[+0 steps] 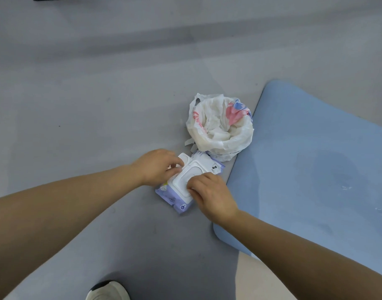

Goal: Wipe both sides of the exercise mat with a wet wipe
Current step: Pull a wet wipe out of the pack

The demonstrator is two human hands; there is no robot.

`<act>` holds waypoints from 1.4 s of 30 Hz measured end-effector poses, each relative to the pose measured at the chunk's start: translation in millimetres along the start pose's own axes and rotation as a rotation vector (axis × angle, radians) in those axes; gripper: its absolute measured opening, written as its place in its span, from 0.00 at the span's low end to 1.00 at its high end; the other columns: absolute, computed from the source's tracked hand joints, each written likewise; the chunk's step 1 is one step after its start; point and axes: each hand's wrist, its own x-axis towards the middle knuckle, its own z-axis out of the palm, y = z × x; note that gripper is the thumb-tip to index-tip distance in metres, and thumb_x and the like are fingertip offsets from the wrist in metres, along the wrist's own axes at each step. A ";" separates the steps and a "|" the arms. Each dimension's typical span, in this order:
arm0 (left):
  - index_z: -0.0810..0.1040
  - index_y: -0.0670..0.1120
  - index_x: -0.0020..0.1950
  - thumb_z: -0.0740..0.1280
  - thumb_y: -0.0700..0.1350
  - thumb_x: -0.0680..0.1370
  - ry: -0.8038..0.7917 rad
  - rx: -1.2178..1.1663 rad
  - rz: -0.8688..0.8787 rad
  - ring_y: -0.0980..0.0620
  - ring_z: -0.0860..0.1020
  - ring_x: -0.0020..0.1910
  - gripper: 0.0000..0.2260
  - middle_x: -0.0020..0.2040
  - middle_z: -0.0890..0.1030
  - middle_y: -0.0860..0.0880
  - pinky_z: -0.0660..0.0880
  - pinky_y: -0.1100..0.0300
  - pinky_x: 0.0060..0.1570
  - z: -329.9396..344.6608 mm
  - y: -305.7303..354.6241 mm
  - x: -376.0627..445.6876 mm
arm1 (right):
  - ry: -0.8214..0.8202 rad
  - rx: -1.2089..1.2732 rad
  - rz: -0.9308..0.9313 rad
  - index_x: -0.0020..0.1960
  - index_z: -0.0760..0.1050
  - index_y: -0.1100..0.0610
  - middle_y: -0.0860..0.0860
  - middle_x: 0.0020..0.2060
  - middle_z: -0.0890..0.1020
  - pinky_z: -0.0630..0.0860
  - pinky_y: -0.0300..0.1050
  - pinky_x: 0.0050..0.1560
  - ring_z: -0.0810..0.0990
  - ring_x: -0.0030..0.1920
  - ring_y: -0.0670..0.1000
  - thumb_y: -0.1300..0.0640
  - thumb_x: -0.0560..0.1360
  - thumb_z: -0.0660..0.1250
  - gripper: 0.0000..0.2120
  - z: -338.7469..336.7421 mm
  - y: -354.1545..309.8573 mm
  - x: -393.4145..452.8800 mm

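- One shoe (pixel 107 290), white with a dark collar, at the lower edge (6 o'clock), on the grey floor (pixel 77 105).
- Two bare forearms enter from 7 and 5 o'clock and meet over a single wet-wipe pack (pixel 186 182) at frame centre.
- Right hand (pixel 211 197): fingers curled, tips pinching at the near-right edge of the pack's white flip lid (pixel 191 175); whether a wipe is between the fingertips cannot be told.
- Left hand (pixel 157 166): fingers bent round the pack's far-left end, thumb and fingertips on the lid's raised tab, holding the pack down on the floor.
- Pack: one; lilac film wrapper with a rounded white rectangular lid and a small printed figure near its far-right corner; lies flat, long axis running 7 to 1 o'clock.
- One exercise mat (pixel 315 169), pale blue, rounded corners, flat on the floor at 3 o'clock of the pack, just beside it; a darker patch shows on its surface.
- One waste bin lined with a white plastic bag (pixel 220 124) bearing pink and blue print, at 1 o'clock just beyond the pack, beside the mat's left edge.
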 end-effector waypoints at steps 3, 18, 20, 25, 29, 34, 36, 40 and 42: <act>0.81 0.56 0.59 0.64 0.64 0.78 0.000 -0.152 -0.066 0.56 0.76 0.49 0.17 0.50 0.77 0.58 0.73 0.57 0.53 0.0 5.1 2.1 | -0.061 -0.035 -0.109 0.58 0.79 0.54 0.48 0.59 0.80 0.72 0.50 0.53 0.76 0.54 0.56 0.57 0.78 0.62 0.11 -1.5 1.8 -12.8; 0.71 0.58 0.66 0.74 0.68 0.67 -0.060 -0.157 -0.140 0.54 0.74 0.59 0.32 0.59 0.74 0.58 0.73 0.55 0.59 16.5 -2.1 0.8 | -0.101 -0.150 -0.135 0.60 0.78 0.58 0.54 0.57 0.79 0.74 0.53 0.55 0.78 0.54 0.58 0.61 0.74 0.64 0.15 -23.2 40.1 -5.9; 0.71 0.58 0.67 0.73 0.69 0.68 -0.053 -0.110 -0.127 0.54 0.73 0.60 0.32 0.60 0.74 0.57 0.72 0.56 0.58 14.9 -0.8 -0.2 | -0.068 -0.151 -0.093 0.55 0.80 0.56 0.52 0.48 0.79 0.74 0.51 0.46 0.77 0.46 0.57 0.60 0.75 0.65 0.11 -22.8 38.6 7.0; 0.71 0.54 0.71 0.64 0.74 0.70 0.010 0.151 -0.035 0.51 0.69 0.66 0.36 0.65 0.74 0.55 0.64 0.56 0.66 10.8 1.2 -1.4 | -0.095 -0.230 -0.074 0.43 0.81 0.52 0.49 0.38 0.75 0.72 0.50 0.38 0.73 0.38 0.55 0.58 0.71 0.72 0.02 -10.1 25.6 25.7; 0.72 0.54 0.70 0.53 0.78 0.67 0.056 0.226 0.049 0.51 0.68 0.69 0.41 0.67 0.73 0.55 0.60 0.55 0.70 10.3 -1.1 -3.1 | -0.132 -0.302 -0.093 0.37 0.79 0.52 0.48 0.35 0.74 0.68 0.48 0.35 0.72 0.37 0.54 0.59 0.68 0.75 0.06 -10.4 25.5 33.4; 0.73 0.52 0.69 0.55 0.76 0.69 0.050 0.261 0.093 0.51 0.68 0.69 0.38 0.67 0.73 0.54 0.62 0.54 0.70 9.5 0.0 -2.9 | -0.183 -0.356 -0.145 0.31 0.75 0.53 0.47 0.32 0.72 0.64 0.45 0.34 0.70 0.35 0.53 0.62 0.63 0.77 0.11 -6.6 16.3 43.7; 0.73 0.53 0.67 0.54 0.76 0.69 0.043 0.281 0.095 0.51 0.69 0.67 0.38 0.65 0.74 0.55 0.62 0.55 0.69 9.0 0.2 -1.8 | -0.187 -0.378 -0.206 0.30 0.75 0.54 0.48 0.31 0.72 0.67 0.45 0.34 0.71 0.34 0.53 0.65 0.61 0.75 0.10 -7.7 14.2 46.8; 0.73 0.53 0.64 0.57 0.76 0.69 0.030 0.302 0.108 0.52 0.70 0.64 0.34 0.61 0.75 0.55 0.64 0.56 0.66 9.9 -0.1 1.8 | -0.179 -0.407 -0.283 0.33 0.75 0.56 0.50 0.32 0.72 0.69 0.47 0.35 0.72 0.33 0.53 0.62 0.70 0.56 0.12 -9.7 13.4 44.2; 0.74 0.53 0.62 0.59 0.75 0.70 0.041 0.311 0.122 0.52 0.71 0.63 0.33 0.59 0.76 0.55 0.65 0.56 0.65 10.6 0.7 3.3 | -0.174 -0.409 -0.289 0.35 0.75 0.56 0.51 0.33 0.73 0.68 0.47 0.34 0.71 0.33 0.54 0.62 0.71 0.50 0.16 -6.8 13.9 42.0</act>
